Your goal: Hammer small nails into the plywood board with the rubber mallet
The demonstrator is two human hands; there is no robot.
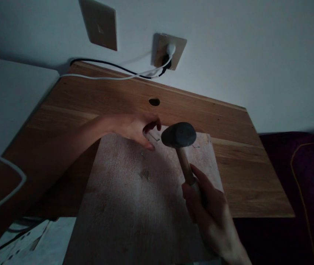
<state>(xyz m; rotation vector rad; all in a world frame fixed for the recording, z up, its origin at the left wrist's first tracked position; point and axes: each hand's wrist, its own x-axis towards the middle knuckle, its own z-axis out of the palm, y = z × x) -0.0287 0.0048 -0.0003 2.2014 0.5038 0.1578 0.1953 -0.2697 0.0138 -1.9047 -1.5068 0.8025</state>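
Observation:
My right hand (210, 206) is wrapped round the wooden handle of a mallet (179, 135). Its dark, thick head is raised toward the far part of a pale, worn board (118, 206). To the left, my left hand (137, 129) hovers at the board's far edge, thumb and fingers apart in a curve. A thin nail (154, 137) shows beside the gap between them, apparently not gripped. Another nail (196, 147) is right of the mallet head. Nearer the middle of the board are a small nail-like piece (143, 156) and a small cluster of nails (145, 174), hard to make out.
The board rests on a wooden desk (245, 173) with a round cable hole (154, 102). Behind it, a white cable (98, 77) and a black cable (104, 63) run to a wall socket (180, 51). Dark purple fabric (311, 176) lies to the right.

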